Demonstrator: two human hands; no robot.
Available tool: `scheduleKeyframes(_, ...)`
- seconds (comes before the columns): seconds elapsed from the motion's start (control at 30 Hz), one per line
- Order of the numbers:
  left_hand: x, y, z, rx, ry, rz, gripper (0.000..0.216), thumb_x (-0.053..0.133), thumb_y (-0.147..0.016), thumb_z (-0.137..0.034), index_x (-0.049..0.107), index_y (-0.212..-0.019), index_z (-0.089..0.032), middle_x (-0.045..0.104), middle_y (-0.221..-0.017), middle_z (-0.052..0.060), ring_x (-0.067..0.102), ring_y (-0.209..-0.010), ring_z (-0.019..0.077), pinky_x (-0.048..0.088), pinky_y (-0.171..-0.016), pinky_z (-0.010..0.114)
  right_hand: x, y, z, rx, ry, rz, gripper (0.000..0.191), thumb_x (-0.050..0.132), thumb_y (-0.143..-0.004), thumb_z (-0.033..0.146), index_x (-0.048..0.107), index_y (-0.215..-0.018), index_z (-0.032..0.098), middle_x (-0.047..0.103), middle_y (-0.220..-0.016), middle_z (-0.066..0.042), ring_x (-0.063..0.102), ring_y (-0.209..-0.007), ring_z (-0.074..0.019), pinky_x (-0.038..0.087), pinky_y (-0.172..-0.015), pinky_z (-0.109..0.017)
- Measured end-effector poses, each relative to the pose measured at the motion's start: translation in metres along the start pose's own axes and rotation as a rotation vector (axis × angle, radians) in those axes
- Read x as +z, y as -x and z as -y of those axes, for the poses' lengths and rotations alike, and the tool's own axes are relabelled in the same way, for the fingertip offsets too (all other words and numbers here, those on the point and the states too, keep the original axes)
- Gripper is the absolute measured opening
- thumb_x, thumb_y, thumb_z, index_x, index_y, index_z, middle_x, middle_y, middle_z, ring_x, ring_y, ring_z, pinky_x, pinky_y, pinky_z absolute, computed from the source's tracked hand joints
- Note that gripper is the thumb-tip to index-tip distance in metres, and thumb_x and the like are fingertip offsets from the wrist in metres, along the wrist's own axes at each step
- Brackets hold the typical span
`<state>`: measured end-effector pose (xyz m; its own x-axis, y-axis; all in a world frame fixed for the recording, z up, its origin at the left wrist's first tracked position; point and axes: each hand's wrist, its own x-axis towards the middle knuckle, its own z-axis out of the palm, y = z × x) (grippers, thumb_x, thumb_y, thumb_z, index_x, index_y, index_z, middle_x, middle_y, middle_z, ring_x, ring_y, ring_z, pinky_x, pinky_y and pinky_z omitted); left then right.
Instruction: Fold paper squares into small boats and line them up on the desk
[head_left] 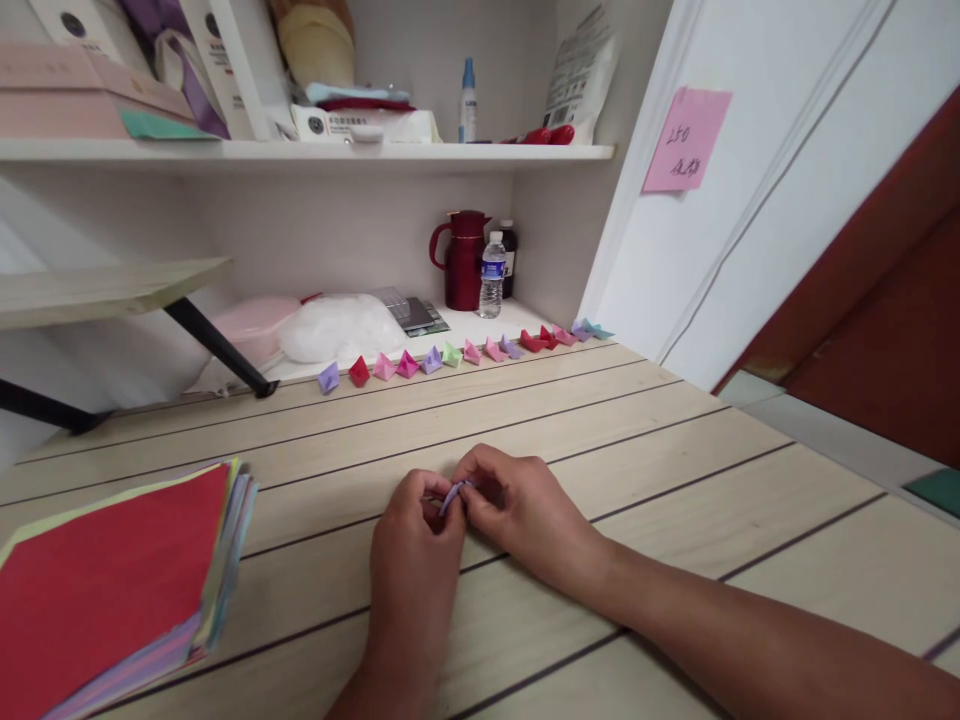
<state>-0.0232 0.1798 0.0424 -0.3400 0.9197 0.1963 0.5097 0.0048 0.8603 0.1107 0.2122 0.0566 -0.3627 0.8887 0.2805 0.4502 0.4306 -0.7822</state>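
Observation:
A small folded piece of purple paper [452, 494] is pinched between my two hands above the middle of the table. My left hand [420, 515] grips it from the left with thumb and forefinger. From the right, my right hand [510, 500] closes its fingertips on the same paper. Much of the paper is hidden by the fingers, so its exact shape cannot be told. Beyond the hands, a row of small folded paper boats [407, 364] in purple, red, pink, green and blue runs along the table's far edge.
On the left lies a stack of coloured paper [112, 590], red on top. A small raised stand [112, 285] with black legs is behind it. At the back are a dark red jug [465, 262], a water bottle [492, 275] and a white plastic bag [341, 328], under a loaded shelf [337, 151].

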Motion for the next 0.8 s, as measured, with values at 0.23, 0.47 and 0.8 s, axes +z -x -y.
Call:
scheduleKeyframes(0.23,0.000,-0.002,0.005,-0.039,0.120,0.041,0.013,0.063,-0.077,-0.035,0.057,-0.079,-0.024,0.065,-0.062,-0.003,0.060,-0.057,0.0155,0.044,-0.057,0.027,-0.007,-0.003,0.000,-0.047,0.231,-0.020,0.013,0.059,-0.082,0.015,0.066,-0.086,0.024,0.071,-0.074,0.004,0.062,-0.063,-0.0132,0.039,-0.058,-0.022)
scheduleKeyframes(0.47,-0.001,-0.001,0.007,-0.068,0.170,0.007,0.018,0.061,-0.078,-0.037,0.057,-0.089,-0.023,0.068,-0.074,0.000,0.065,-0.062,0.0168,0.046,-0.060,0.029,-0.015,-0.004,0.001,-0.060,0.350,-0.003,0.015,0.061,-0.082,0.011,0.068,-0.086,0.023,0.073,-0.083,0.001,0.064,-0.072,-0.0165,0.040,-0.066,-0.026)
scheduleKeyframes(0.8,-0.022,0.001,0.007,-0.176,0.392,0.062,0.046,0.053,-0.085,-0.060,0.072,-0.090,-0.019,0.065,-0.075,0.001,0.056,-0.054,0.0134,0.041,-0.053,0.027,-0.016,-0.009,-0.001,-0.116,-0.210,-0.169,0.010,0.063,-0.087,0.013,0.067,-0.083,0.022,0.068,-0.103,-0.004,0.063,-0.103,-0.0194,0.045,-0.092,-0.031)
